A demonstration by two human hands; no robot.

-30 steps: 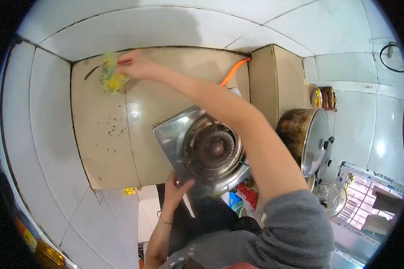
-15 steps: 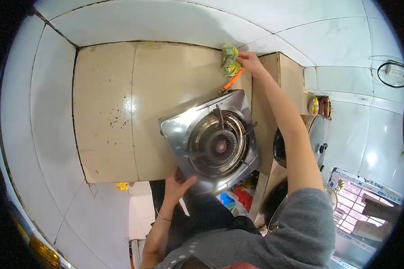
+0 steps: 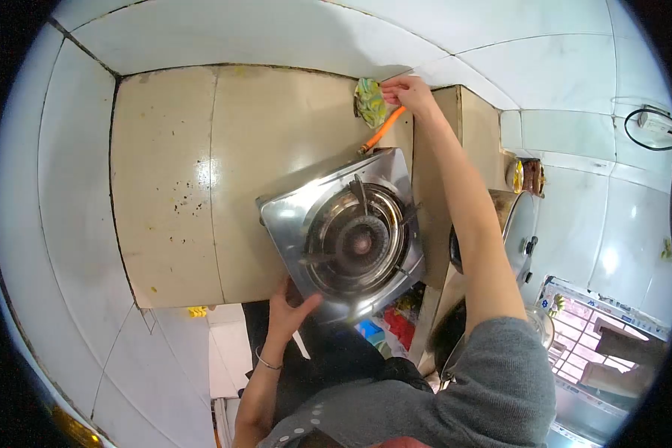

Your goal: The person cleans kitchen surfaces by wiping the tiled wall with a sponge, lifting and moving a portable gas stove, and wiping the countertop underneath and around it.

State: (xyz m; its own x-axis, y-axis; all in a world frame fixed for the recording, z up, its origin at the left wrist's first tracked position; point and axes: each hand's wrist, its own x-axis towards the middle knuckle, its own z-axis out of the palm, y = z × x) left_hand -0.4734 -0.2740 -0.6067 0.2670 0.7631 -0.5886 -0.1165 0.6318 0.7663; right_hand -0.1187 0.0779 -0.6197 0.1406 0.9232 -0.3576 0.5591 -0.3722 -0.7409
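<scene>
A single-burner gas stove (image 3: 291, 228) with a steel top sits askew at the counter's front edge. My left hand (image 3: 285, 317) grips its front-left side, the thumb along the edge and the fingers partly hidden behind. At the back, a crumpled green and yellow cloth (image 3: 370, 103) rests on the counter by the wall. My right hand (image 3: 412, 95) is just right of the cloth, fingers stretched towards it, tips at its edge; whether they touch it is unclear. An orange gas hose (image 3: 383, 131) runs from the stove's rear and passes below my right hand.
Dark crumbs (image 3: 187, 196) dot the beige tiled counter (image 3: 164, 119) on the left. A raised ledge (image 3: 479, 131) borders the stove's right side, with a lidded pot (image 3: 521, 231) beyond. Coloured bags (image 3: 399, 328) show beneath the stove's front edge. White tiled walls enclose the counter.
My right fingers have loosened from the cloth, which now lies flatter beside them. My left hand keeps its hold on the stove. The whole view has shifted slightly.
</scene>
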